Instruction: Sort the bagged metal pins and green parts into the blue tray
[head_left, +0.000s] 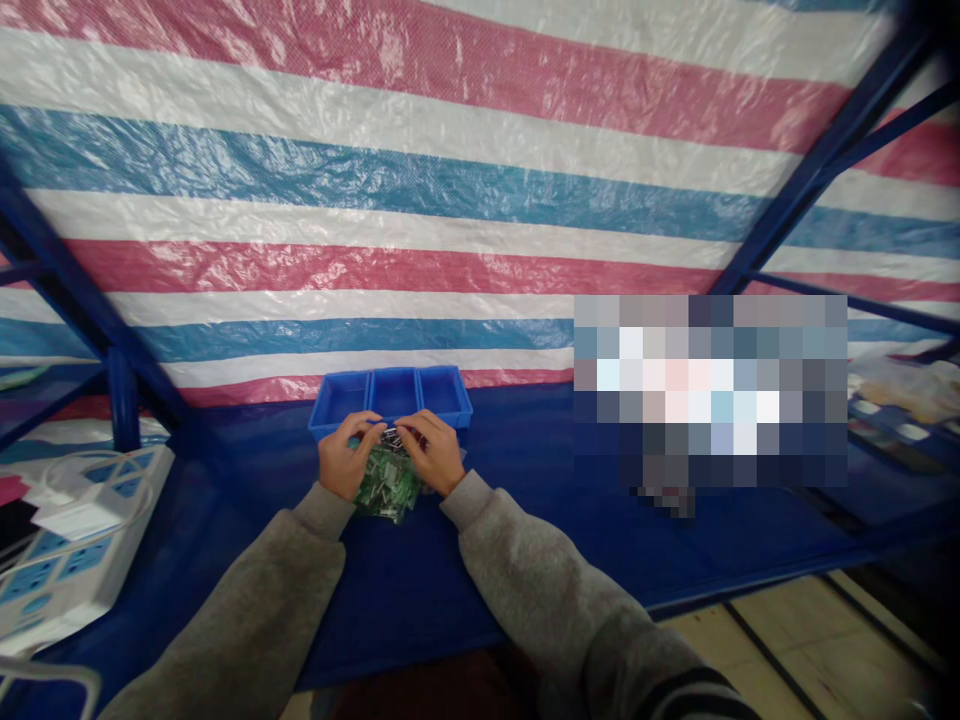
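Both hands meet above a pile of small green and silvery pieces (391, 482), just in front of a blue three-compartment bin (392, 432). My left hand (349, 455) is closed in a pinch, thumb against fingers, at the pile's left. From the right, my right hand (433, 450) pinches in the same way, its fingertips close to the left ones. Something small and thin seems to be between the fingertips, too small to name. Several shiny metal pins show just beneath them. The bin's three compartments face me, and the hands hide part of its front wall.
The blue tabletop (401, 605) carries all this. On the left lies a white power strip (97, 560) with blue sockets and a white cable. A pixelated patch covers the right side. A striped plastic sheet (375, 225) hangs behind, between blue metal frame bars (817, 165).
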